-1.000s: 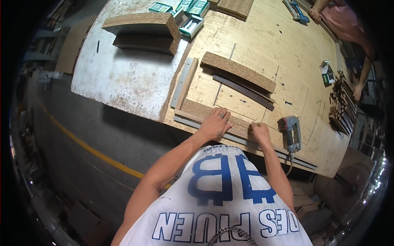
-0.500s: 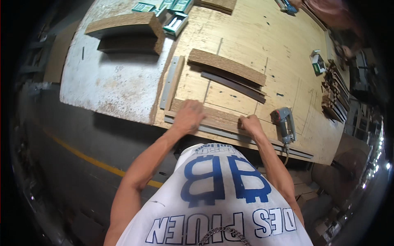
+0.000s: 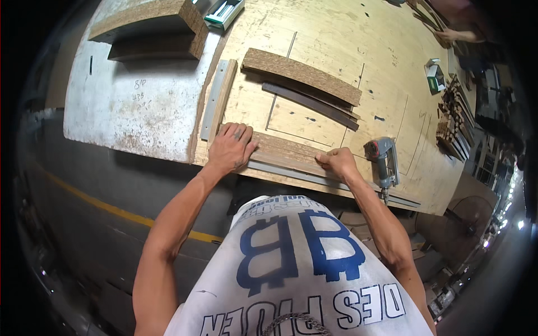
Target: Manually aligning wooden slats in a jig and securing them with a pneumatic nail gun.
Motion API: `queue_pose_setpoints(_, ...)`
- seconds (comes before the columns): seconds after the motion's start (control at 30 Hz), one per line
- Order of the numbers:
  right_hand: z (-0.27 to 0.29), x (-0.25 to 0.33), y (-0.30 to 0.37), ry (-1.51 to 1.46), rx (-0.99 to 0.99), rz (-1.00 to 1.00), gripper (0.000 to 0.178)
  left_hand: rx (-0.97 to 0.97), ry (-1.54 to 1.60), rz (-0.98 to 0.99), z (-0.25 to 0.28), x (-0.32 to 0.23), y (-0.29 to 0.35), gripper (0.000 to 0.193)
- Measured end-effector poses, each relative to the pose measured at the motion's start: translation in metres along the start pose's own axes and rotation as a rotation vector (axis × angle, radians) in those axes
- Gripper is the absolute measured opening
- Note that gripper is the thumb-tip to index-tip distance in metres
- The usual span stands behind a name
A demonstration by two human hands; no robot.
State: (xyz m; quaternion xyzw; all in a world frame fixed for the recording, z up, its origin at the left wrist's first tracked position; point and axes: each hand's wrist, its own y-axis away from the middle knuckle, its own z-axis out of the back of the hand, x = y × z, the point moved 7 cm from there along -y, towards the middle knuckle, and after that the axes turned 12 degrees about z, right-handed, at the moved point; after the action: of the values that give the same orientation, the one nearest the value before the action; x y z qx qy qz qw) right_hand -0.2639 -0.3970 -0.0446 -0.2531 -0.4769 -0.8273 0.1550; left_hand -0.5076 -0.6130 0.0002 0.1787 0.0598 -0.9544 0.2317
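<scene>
A long particleboard strip (image 3: 286, 150) lies along the near edge of the plywood bench, against a metal-faced rail (image 3: 291, 173). My left hand (image 3: 231, 147) is over its left end, fingers curled onto it beside the corner of an upright wooden stop with a metal bar (image 3: 216, 98). Toward the strip's other end, my right hand (image 3: 339, 163) pinches it between thumb and bent fingers. A staple gun (image 3: 384, 162) with a hose rests just right of that hand. Beyond the strip lie a particleboard piece (image 3: 302, 75) and a dark narrow strip (image 3: 311, 105).
Stacked thick boards (image 3: 148, 31) stand on the white-topped panel (image 3: 131, 117) at left. An open box (image 3: 224, 14) sits behind them. On the right are a small box (image 3: 435, 77) and a pile of narrow strips (image 3: 455, 120). Another person's hand (image 3: 459, 36) reaches in at far right.
My left hand has slid left to the strip's end by the corner stop. My right hand stays on the strip, its grip slightly shifted. The whole view has tilted a little.
</scene>
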Motion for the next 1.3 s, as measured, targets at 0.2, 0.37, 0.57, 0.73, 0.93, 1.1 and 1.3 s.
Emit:
queue_pose_setpoints(0.2,0.002,0.028,0.001,0.298,0.009,0.08,0.037,-0.024,0.013,-0.003,0.007,0.001,-0.001,0.036)
queue_pose_setpoints(0.37,-0.002,0.026,-0.002,0.325,0.009,0.08,0.039,-0.025,0.005,0.009,0.005,0.002,0.001,0.034)
queue_pose_setpoints(0.57,-0.003,0.027,-0.008,0.334,0.054,0.061,0.046,0.091,0.038,0.013,0.0,0.001,0.001,0.038)
queue_pose_setpoints(0.73,-0.002,0.038,-0.007,0.465,0.008,0.12,0.053,0.119,-0.035,-0.046,0.001,-0.003,0.001,0.051)
queue_pose_setpoints(0.93,-0.006,0.031,-0.008,0.414,0.039,0.045,0.055,0.118,0.026,-0.112,-0.002,-0.011,0.01,0.06)
queue_pose_setpoints(1.1,-0.006,0.026,-0.012,0.503,0.049,0.046,0.049,0.219,-0.062,-0.229,0.002,-0.012,0.016,0.068)
queue_pose_setpoints(1.3,-0.005,0.03,-0.012,0.512,0.056,0.053,0.049,0.397,-0.065,-0.195,0.0,-0.017,0.009,0.066)
